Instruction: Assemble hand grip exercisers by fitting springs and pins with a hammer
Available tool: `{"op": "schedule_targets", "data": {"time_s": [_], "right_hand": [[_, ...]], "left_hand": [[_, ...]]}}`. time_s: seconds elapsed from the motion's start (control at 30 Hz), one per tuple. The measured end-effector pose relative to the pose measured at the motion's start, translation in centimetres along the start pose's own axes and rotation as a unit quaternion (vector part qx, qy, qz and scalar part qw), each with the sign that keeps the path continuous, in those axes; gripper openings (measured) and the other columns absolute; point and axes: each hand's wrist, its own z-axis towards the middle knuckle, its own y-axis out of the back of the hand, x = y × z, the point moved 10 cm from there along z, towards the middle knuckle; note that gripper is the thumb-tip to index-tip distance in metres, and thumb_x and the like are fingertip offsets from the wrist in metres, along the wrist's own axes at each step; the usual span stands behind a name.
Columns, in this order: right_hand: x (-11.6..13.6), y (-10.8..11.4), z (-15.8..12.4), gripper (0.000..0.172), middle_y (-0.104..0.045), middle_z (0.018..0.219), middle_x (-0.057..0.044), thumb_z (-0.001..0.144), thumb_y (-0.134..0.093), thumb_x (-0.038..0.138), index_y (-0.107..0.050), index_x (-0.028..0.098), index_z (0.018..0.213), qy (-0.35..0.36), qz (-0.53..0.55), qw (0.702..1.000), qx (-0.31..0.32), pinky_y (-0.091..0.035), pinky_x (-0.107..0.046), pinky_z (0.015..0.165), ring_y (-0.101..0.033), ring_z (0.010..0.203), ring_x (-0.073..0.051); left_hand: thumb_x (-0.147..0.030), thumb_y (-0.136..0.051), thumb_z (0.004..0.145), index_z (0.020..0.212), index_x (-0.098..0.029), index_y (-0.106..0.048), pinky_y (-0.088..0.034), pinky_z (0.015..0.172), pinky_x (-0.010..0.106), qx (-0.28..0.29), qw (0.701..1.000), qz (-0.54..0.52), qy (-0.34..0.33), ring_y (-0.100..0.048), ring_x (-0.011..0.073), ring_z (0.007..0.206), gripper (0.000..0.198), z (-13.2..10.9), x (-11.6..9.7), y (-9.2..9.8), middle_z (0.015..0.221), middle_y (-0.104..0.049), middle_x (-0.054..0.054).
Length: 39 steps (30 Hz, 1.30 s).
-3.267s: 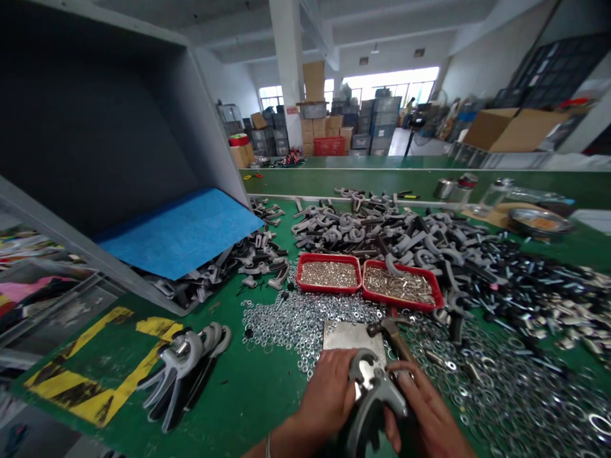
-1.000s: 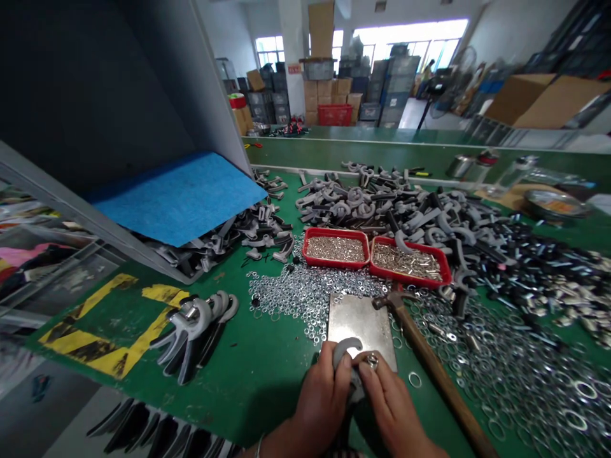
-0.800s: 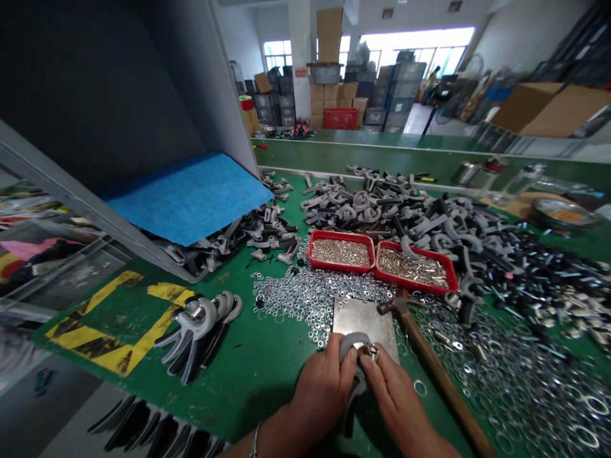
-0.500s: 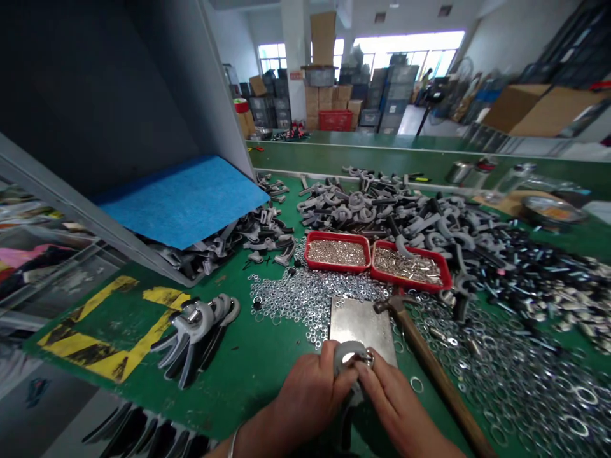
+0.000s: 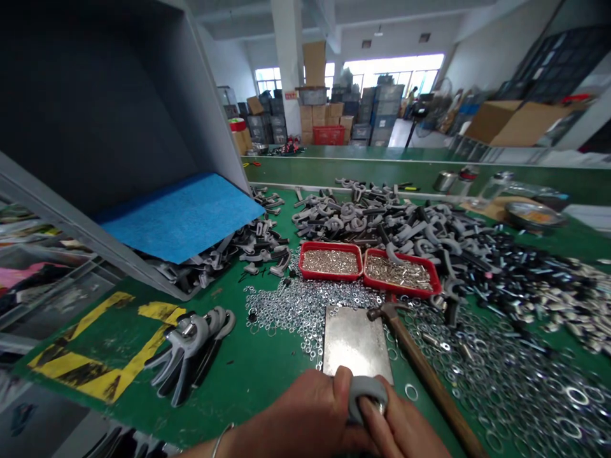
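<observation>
Low in the head view, a grey curved-jaw hand tool [image 5: 366, 385] is held between both my hands, just in front of a flat metal plate [image 5: 356, 343]. My left hand [image 5: 305, 407] is closed around its left side, the thumb by the curved jaw. Fingers of my right hand [image 5: 405, 423] press inside and beside the curve, where a small shiny piece barely shows. The tool's lower part is hidden by the hands. To the right of the plate lies a hammer [image 5: 424, 369] with a wooden handle.
Two red trays [image 5: 330, 275] of small metal pins stand behind loose nuts [image 5: 291, 312]. Grey tool parts [image 5: 420, 222] are heaped behind them. Metal rings [image 5: 515, 388] spread at right. Similar assembled tools [image 5: 191, 343] lie at left, beside a large grey bin [image 5: 210, 108] with a blue sheet [image 5: 181, 216].
Both hands and the grey tool have moved lower and closer to me, showing more of the metal plate. The right fingers now reach into the curve. The view has tipped up slightly.
</observation>
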Motion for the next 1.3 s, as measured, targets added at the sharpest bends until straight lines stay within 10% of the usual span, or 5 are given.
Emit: {"op": "schedule_targets", "data": {"time_s": [0.3,0.63,0.87,1.3], "right_hand": [[-3.7,2.1,6.2,0.038,-0.074,0.091,-0.008,0.098,-0.040,0.048,-0.067,0.020,0.099,-0.045,-0.026,0.999,-0.015,-0.054,-0.036,0.080,-0.069,0.087,-0.025],[-8.1,18.3,15.2,0.025,-0.070,0.098,-0.013,0.094,-0.050,0.029,-0.072,0.017,0.095,0.041,-0.302,0.939,-0.162,-0.044,-0.042,0.093,-0.060,0.100,-0.029],[-9.1,18.5,21.5,0.013,-0.067,0.091,-0.013,0.089,-0.056,0.024,-0.067,0.018,0.084,0.013,-0.352,0.921,-0.168,-0.045,-0.033,0.075,-0.059,0.092,-0.026],[-10.6,20.3,19.7,0.020,-0.068,0.092,-0.015,0.094,-0.040,0.035,-0.050,0.018,0.100,-0.009,-0.197,0.935,-0.293,-0.047,-0.037,0.073,-0.063,0.083,-0.027]], "left_hand": [[-0.067,-0.061,0.081,0.107,-0.013,-0.062,-0.048,0.056,0.033,0.036,0.997,0.025,0.060,-0.071,0.0320,0.067,0.060,7.6,5.5,-3.3,0.075,-0.072,0.012],[-0.051,-0.046,0.097,0.095,-0.014,-0.068,-0.054,0.067,0.036,0.019,0.983,0.179,-0.030,-0.071,0.0292,0.074,0.043,17.9,4.5,1.8,0.079,-0.073,0.014],[-0.011,-0.050,0.095,0.099,-0.008,-0.068,-0.053,0.082,0.036,-0.006,0.984,0.178,-0.019,-0.070,0.0271,0.095,0.018,28.4,5.3,1.4,0.096,-0.072,0.019],[-0.011,-0.052,0.094,0.094,-0.006,-0.063,-0.045,0.094,0.045,-0.082,0.994,0.046,0.049,-0.066,0.0308,0.103,0.012,28.0,8.6,-0.4,0.099,-0.070,0.022]]}}
